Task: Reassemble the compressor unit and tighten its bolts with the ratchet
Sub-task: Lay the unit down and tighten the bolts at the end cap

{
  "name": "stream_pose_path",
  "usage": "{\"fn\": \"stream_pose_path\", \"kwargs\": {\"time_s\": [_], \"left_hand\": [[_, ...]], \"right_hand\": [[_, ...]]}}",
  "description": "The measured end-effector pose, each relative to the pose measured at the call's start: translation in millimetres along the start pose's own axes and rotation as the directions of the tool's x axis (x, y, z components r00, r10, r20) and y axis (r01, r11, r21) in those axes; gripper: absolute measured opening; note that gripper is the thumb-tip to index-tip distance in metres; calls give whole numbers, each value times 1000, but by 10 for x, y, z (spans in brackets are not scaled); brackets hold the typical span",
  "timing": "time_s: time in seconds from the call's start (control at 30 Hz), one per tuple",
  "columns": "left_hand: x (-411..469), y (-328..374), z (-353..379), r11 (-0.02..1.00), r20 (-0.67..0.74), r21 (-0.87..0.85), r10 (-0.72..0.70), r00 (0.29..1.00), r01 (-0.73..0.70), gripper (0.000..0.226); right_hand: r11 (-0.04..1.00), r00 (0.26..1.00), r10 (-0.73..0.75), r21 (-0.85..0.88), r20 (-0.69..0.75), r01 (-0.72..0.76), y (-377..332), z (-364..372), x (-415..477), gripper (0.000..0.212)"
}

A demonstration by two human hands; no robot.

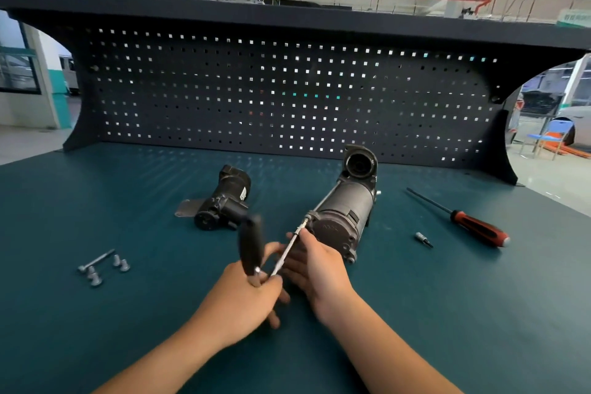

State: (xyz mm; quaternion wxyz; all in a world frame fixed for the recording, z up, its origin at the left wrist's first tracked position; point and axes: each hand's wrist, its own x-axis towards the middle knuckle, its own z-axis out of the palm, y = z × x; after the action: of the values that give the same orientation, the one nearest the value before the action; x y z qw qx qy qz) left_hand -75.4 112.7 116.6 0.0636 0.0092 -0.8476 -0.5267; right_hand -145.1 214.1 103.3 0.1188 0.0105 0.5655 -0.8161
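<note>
Ratchet (251,243) handle in curled left hand (243,297), its extension pinched in right hand (316,262).

Both bare forearms enter from the lower edge and converge toward the centre. Left hand (252,294): fingers curled round the lower end of the ratchet (251,245), whose black handle points upward and is blurred. Right hand (319,269): back uppermost, thumb and fingers pinching the thin extension bar (289,251), just beside the left hand.
</note>
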Motion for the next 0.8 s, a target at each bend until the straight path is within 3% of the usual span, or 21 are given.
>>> {"fn": "stream_pose_path", "kwargs": {"time_s": [0.07,0.1,0.17,0.23,0.27,0.3,0.33,0.47,0.53,0.57,0.6,0.63,0.67,0.7,0.73,0.77,0.8], "left_hand": [[-10,16,17,931,76,-338,-120,990,139,35],[-15,54,2,837,117,-503,-183,976,217,30],[1,97,-47,561,202,-752,-304,931,346,20],[43,106,-107,287,249,-886,-366,897,364,24],[68,100,-133,227,250,-909,-372,894,349,25],[87,94,-154,236,245,-908,-367,897,345,25],[95,97,-167,308,232,-886,-355,906,348,24],[91,87,-172,734,98,-628,-258,961,261,33],[70,81,-170,921,18,-370,-122,992,120,43],[54,74,-156,987,-2,-160,-29,1000,28,46],[35,69,-143,993,5,104,58,998,-58,45],[23,72,-129,902,15,412,135,991,-130,41],[10,69,-106,729,50,653,231,972,-207,39],[-4,60,-80,571,107,773,310,945,-275,41],[2,45,-60,506,130,808,347,929,-302,46],[30,16,-58,521,104,804,349,931,-285,51],[50,-7,-78,653,26,719,319,947,-239,52]], "right_hand": [[1000,1000,0,14,-10,0,-7,-10,4,25],[1000,1000,-2,11,-11,2,-9,-13,4,25],[1000,1000,-8,-7,6,8,-18,-9,-13,25],[999,1000,-9,-36,22,9,-18,-3,-23,26],[999,1000,-8,-53,27,10,-18,2,-28,26],[998,1000,-7,-68,30,9,-16,5,-31,26],[997,999,-7,-75,31,9,-18,7,-38,25],[999,1000,-4,-47,23,5,-31,-5,-51,22],[999,1000,9,-33,9,-9,-36,-2,-49,18],[1000,1000,17,-22,1,-17,-36,0,-42,17],[1000,1000,24,-6,-5,-24,-34,6,-40,17],[999,1000,29,12,-8,-29,-34,8,-42,18],[999,999,35,32,-12,-35,-38,13,-46,19],[998,999,41,49,-16,-40,-44,15,-51,20],[998,999,42,56,-15,-41,-49,15,-56,20],[998,999,37,49,-7,-37,-50,14,-60,20],[999,1000,29,27,7,-29,-49,17,-63,20]]}}
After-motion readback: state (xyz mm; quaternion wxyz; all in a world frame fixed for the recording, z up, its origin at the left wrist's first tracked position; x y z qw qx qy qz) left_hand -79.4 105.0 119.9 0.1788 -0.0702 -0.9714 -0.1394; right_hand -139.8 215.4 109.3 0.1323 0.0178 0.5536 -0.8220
